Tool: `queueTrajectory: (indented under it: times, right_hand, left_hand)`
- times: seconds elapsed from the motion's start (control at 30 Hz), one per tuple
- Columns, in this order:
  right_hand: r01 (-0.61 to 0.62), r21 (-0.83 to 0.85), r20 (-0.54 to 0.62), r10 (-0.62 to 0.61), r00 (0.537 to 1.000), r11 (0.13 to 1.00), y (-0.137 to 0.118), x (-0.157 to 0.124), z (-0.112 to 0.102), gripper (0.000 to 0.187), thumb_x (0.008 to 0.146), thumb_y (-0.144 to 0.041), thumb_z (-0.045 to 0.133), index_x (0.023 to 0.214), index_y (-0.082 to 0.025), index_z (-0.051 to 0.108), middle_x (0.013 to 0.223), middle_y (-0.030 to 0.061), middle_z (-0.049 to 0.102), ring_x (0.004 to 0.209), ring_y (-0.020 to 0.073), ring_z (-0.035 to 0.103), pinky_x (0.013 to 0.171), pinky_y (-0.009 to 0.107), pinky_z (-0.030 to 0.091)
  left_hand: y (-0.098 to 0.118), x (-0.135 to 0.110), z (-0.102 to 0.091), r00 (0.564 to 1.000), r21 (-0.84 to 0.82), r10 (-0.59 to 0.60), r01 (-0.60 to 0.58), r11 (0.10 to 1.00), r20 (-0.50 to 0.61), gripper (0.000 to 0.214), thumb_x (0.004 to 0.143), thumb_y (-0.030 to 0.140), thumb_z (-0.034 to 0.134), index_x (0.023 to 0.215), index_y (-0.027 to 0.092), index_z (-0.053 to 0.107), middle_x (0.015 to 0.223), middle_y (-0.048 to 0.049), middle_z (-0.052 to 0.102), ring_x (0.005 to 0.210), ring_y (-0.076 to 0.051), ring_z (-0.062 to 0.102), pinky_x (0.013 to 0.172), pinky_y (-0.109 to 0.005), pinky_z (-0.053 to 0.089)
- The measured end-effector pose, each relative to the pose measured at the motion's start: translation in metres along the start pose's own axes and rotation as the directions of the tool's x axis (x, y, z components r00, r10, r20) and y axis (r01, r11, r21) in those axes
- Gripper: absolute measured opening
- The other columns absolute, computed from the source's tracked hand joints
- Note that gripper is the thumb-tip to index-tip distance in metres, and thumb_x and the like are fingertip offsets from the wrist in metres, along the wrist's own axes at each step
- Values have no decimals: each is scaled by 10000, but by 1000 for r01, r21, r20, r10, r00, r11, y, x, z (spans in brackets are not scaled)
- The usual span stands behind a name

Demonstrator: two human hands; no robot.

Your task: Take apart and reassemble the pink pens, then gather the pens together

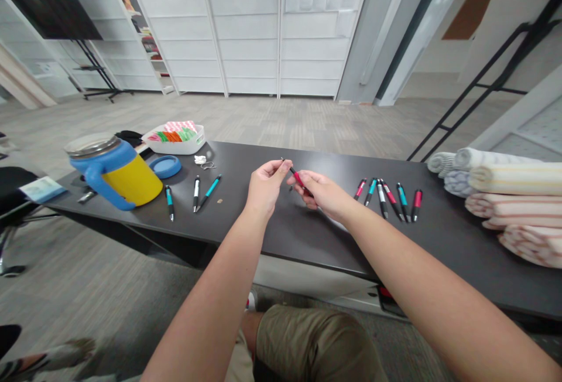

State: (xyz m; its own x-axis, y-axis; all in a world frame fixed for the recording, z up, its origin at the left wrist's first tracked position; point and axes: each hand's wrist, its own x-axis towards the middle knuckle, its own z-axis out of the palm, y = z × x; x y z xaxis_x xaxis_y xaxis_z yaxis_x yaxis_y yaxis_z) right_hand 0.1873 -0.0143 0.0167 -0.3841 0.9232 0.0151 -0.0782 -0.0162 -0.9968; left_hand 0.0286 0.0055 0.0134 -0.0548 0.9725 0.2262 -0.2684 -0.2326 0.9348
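Over the middle of the dark table (pixel 290 235) both my hands meet at a red and black pen (pixel 298 178). My right hand (pixel 317 190) is wrapped round its red barrel. The fingertips of my left hand (pixel 268 183) pinch its dark tip end. To the right lies a loose row of several pens in red, teal and white; a teal pen (pixel 371 191) and a short red pen (pixel 417 205) are among them. On the left rest a white pen (pixel 196 194), a long teal pen (pixel 209 193) and another teal pen (pixel 169 203).
A big blue and yellow mug (pixel 136 174) stands at the left with a blue lid (pixel 165 166) beside it. Behind is a white basket (pixel 180 146) of colourful packets. White earphones (pixel 202 160) lie nearby. Rolled towels (pixel 518 194) are stacked at the right end.
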Motion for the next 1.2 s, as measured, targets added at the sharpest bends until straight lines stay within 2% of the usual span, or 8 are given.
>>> queueTrajectory:
  times: [0.1, 0.17, 0.3, 0.5, 0.63, 0.77, 1.03, 1.2]
  right_hand:
    - [71, -76, -52, -75, 996, 995, 2, 1, 0, 417, 906, -597, 707, 927, -220, 529, 718, -67, 499, 465, 64, 385, 422, 228, 292]
    - [50, -81, -50, -54, 997, 995, 2, 0, 0, 425, 886, -578, 742, 939, -236, 496, 711, -75, 504, 468, 68, 380, 419, 221, 276]
    - [-46, -15, 51, 46, 998, 999, 2, -1, 0, 427, 971, -653, 572, 1008, -229, 538, 734, -66, 494, 443, 53, 275, 417, 219, 170]
    - [77, -145, -1, -78, 997, 986, 3, 1, -2, 430, 911, -604, 702, 900, -226, 497, 706, -65, 515, 454, 66, 394, 428, 234, 269]
    - [-39, -27, 56, 40, 998, 999, 2, -1, 1, 421, 967, -650, 588, 970, -240, 495, 664, -97, 393, 456, 62, 243, 429, 215, 214]
    - [-60, -48, 81, 64, 995, 997, 1, -2, 1, 397, 998, -634, 527, 1023, -239, 545, 650, -101, 341, 454, 64, 186, 422, 211, 160]
    - [-16, -96, 13, 17, 1000, 995, 1, -1, -3, 330, 955, -548, 625, 939, -222, 578, 609, -111, 308, 442, 61, 196, 418, 215, 152]
    - [-22, -119, -14, 21, 1000, 993, 1, 0, -4, 331, 944, -543, 634, 936, -214, 594, 591, -115, 296, 441, 62, 207, 420, 214, 163]
  left_hand:
    - [-1, 1, 0, 1000, -1, -8, 8, 1000, -2, 331, 786, 464, 859, 923, 168, 798, 1007, -89, 787, 914, -181, 691, 843, -306, 513]
    - [-3, 2, 0, 1000, -12, -8, 8, 1000, 1, 342, 767, 463, 874, 925, 170, 796, 990, -82, 784, 874, -166, 680, 829, -301, 515]
    - [-8, 4, -1, 1000, -79, -18, 20, 997, 18, 366, 727, 473, 900, 904, 177, 777, 914, -52, 762, 759, -127, 641, 770, -286, 513]
    - [-9, 5, -1, 1000, -46, -7, 8, 999, 4, 372, 710, 471, 912, 890, 181, 763, 889, -45, 752, 775, -129, 631, 760, -276, 495]
    - [-7, 4, -1, 1000, -49, -12, 12, 999, -1, 388, 711, 488, 904, 881, 176, 747, 859, -35, 732, 747, -119, 614, 736, -268, 475]
    - [-7, 6, -3, 999, -34, -14, 13, 999, -30, 393, 747, 512, 871, 905, 177, 741, 930, -52, 748, 770, -120, 620, 697, -254, 450]
    - [-5, 23, -27, 976, -75, -4, -12, 997, -220, 389, 829, 519, 781, 1030, 195, 701, 1122, -88, 770, 777, -105, 629, 647, -222, 448]
    - [-12, 31, -44, 975, 26, 58, -53, 998, -214, 388, 823, 447, 786, 1077, 178, 667, 1056, -109, 783, 799, -135, 692, 723, -257, 515]
